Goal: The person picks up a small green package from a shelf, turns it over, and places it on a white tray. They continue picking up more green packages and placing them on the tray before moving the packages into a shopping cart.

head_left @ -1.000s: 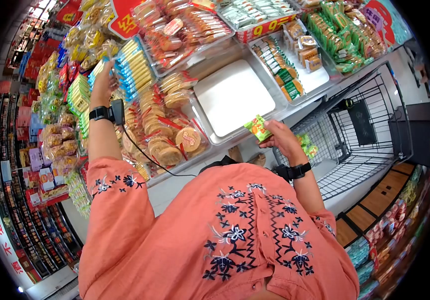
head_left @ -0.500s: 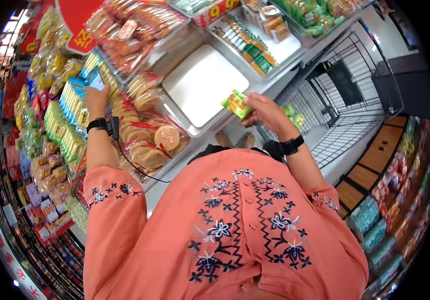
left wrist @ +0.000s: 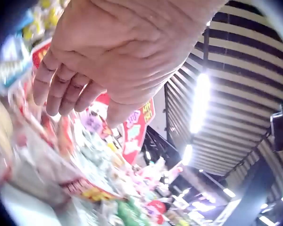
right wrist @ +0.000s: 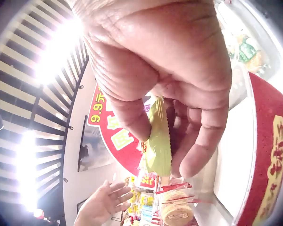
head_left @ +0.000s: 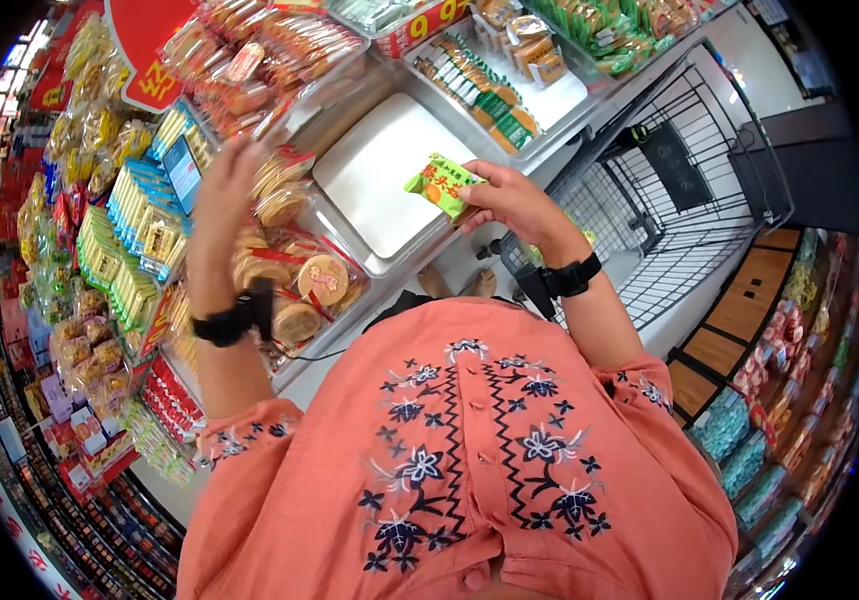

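Found green snack packet (head_left: 442, 186) pinched betw. thumb and fingers of R hand (head_left: 515, 203), projecting from fingertips twd person's L, over near side of white tray (head_left: 365, 155). Cannot fix long axis (near square as seen from head). Noted L hand (head_left: 222, 200) blurred, fingers extended, holding nothing, well apart from packet; cannot confirm contact w/ goods below. Observed trolley (head_left: 685, 185) to R, partly hidden by R forearm. Logged round biscuits (head_left: 324, 280) in clear wrappers beside white tray. Located phone-like device (head_left: 182, 172) near L hand, lying among blue-wrapped packs (head_left: 140, 200). Recorded, farther off, green-labelled packs (head_left: 502, 115) in adjoining tray (head_left: 556, 102).
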